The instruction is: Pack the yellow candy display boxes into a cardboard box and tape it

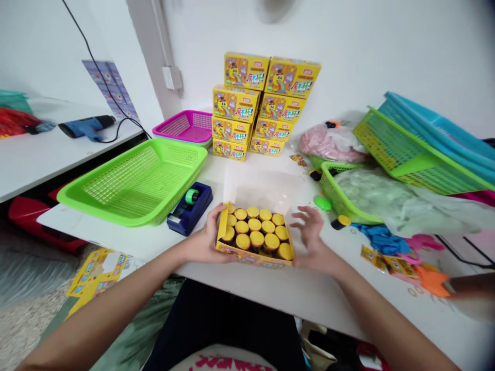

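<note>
The left hand [203, 242] holds the yellow cardboard box [252, 257], the right hand [314, 244] is spread wide, so one tilt could spill the round yellow-topped tubs [256, 238].

From my station I see a blue heat gun [83, 127], and a magenta basket [189, 133] behind a green basket [149, 178].

open box [255, 258] is yellow | lids [254, 224] inside are yellow | tape dispenser [196, 212] left of box is navy | tabletop [317, 288] is white
</note>
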A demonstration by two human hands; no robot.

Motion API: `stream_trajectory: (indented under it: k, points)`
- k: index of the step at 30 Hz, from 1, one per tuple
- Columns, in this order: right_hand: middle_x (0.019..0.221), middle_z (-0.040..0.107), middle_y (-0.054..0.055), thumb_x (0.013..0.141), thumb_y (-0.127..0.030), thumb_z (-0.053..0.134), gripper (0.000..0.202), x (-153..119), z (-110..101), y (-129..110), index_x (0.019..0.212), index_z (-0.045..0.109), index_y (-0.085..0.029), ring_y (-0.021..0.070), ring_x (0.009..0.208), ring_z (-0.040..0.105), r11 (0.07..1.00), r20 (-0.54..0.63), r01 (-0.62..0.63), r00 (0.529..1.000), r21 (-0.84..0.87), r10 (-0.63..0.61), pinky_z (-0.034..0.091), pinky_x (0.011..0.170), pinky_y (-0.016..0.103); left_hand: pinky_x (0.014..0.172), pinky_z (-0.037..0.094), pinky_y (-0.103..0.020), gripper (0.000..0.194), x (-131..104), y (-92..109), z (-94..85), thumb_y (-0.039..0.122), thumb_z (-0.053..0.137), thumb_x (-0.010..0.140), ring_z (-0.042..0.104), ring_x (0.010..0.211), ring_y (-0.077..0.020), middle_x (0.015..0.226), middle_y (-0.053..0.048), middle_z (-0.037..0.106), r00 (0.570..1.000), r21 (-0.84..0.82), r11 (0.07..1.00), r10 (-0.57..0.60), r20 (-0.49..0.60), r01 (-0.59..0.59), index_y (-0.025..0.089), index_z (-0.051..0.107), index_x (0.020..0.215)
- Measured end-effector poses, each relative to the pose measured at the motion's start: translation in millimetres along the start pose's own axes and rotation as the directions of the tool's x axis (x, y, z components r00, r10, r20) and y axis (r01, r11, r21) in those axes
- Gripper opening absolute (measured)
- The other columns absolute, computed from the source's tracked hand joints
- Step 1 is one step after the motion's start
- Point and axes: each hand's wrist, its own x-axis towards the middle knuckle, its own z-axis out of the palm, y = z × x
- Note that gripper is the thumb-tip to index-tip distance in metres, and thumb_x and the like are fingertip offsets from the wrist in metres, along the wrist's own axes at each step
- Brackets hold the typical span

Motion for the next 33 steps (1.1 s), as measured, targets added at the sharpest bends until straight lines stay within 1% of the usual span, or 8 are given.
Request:
stream_trajectory:
  k: [3,7,11,16,19,23,28,33]
  points:
    - [0.147,0.015,0.02,0.068,-0.06,0.076,0.115,-5.8,15.4,9.7,0.145,-0.003,-0.029,0.0341,0.143,0.025,0.97,0.254,-0.13,0.964,0.206,0.076,0.038,0.108,0.052,0.111,0.033,-0.059,0.112,8.7,-15.5,6.6,0.035,0.087,0.062,0.03,0.141,-0.0374,0.143,-0.024,0.023,1.0,-0.131,0.991,-0.005,-0.025,0.001,0.024,0.008,0.14]
    - [0.14,0.028,0.015,0.072,-0.033,0.079,0.087,1.9,19.9,10.7,0.131,0.016,-0.032,0.0286,0.138,0.036,0.955,0.045,0.072,0.995,0.287,-0.089,0.042,0.107,0.049,0.108,0.038,-0.059,0.104,26.0,-22.0,12.6,0.029,0.086,0.065,0.036,0.137,-0.0364,0.141,-0.02,0.027,0.984,-0.121,0.978,0.165,-0.069,-0.172,0.027,0.012,0.138]
    - [0.135,0.03,0.012,0.071,-0.029,0.078,0.075,6.9,9.9,27.1,0.121,0.022,-0.033,0.0286,0.133,0.039,0.936,-0.109,0.184,0.981,0.301,-0.158,0.04,0.108,0.052,0.106,0.04,-0.059,0.098,49.9,-24.7,23.1,0.023,0.083,0.068,0.04,0.135,-0.0353,0.142,-0.017,0.03,0.956,-0.24,0.926,0.278,-0.089,-0.292,0.032,0.015,0.137]
    - [0.135,0.022,0.011,0.069,-0.042,0.079,0.08,0.0,6.6,48.7,0.127,0.025,-0.033,0.0311,0.136,0.035,0.952,-0.035,0.186,0.982,0.241,-0.183,0.04,0.108,0.052,0.104,0.041,-0.059,0.093,58.6,-34.2,24.6,0.028,0.086,0.063,0.042,0.132,-0.0364,0.136,-0.015,0.033,0.959,-0.251,0.927,0.281,-0.031,-0.28,0.03,0.024,0.132]
    - [0.143,0.014,0.011,0.067,-0.049,0.081,0.09,-1.5,1.8,51.2,0.132,0.021,-0.035,0.0341,0.145,0.018,0.964,0.099,0.181,0.974,0.196,-0.203,0.032,0.114,0.054,0.107,0.037,-0.059,0.09,55.7,-37.8,16.2,0.033,0.085,0.065,0.036,0.135,-0.0358,0.134,-0.014,0.029,0.958,-0.208,0.939,0.284,0.03,-0.272,0.029,0.023,0.131]
    - [0.148,0.011,0.01,0.066,-0.045,0.083,0.089,1.5,-11.1,45.7,0.133,0.026,-0.034,0.035,0.147,0.014,0.972,0.179,0.19,0.961,0.139,-0.213,0.026,0.117,0.053,0.107,0.037,-0.06,0.083,55.2,-36.4,8.7,0.043,0.082,0.066,0.03,0.136,-0.0368,0.133,-0.015,0.023,0.956,-0.159,0.951,0.282,0.082,-0.267,0.027,0.025,0.124]
    - [0.147,0.026,0.011,0.064,-0.042,0.084,0.082,0.4,-13.4,47.2,0.131,0.039,-0.031,0.0358,0.141,0.031,0.951,0.074,0.286,0.952,0.115,-0.295,0.032,0.114,0.056,0.1,0.046,-0.049,0.071,53.2,-36.4,12.4,0.035,0.085,0.062,0.042,0.127,-0.0311,0.128,-0.012,0.028,0.955,-0.154,0.943,0.295,-0.021,-0.295,0.026,0.033,0.11]
    - [0.14,0.038,0.012,0.064,-0.041,0.083,0.074,2.6,-4.9,57.5,0.127,0.047,-0.027,0.0349,0.135,0.041,0.905,-0.064,0.415,0.909,0.089,-0.411,0.039,0.111,0.055,0.106,0.042,-0.057,0.068,53.5,-41.1,10.8,0.036,0.088,0.059,0.039,0.135,-0.0353,0.139,-0.015,0.036,0.915,-0.066,0.919,0.377,-0.14,-0.389,0.024,0.043,0.109]
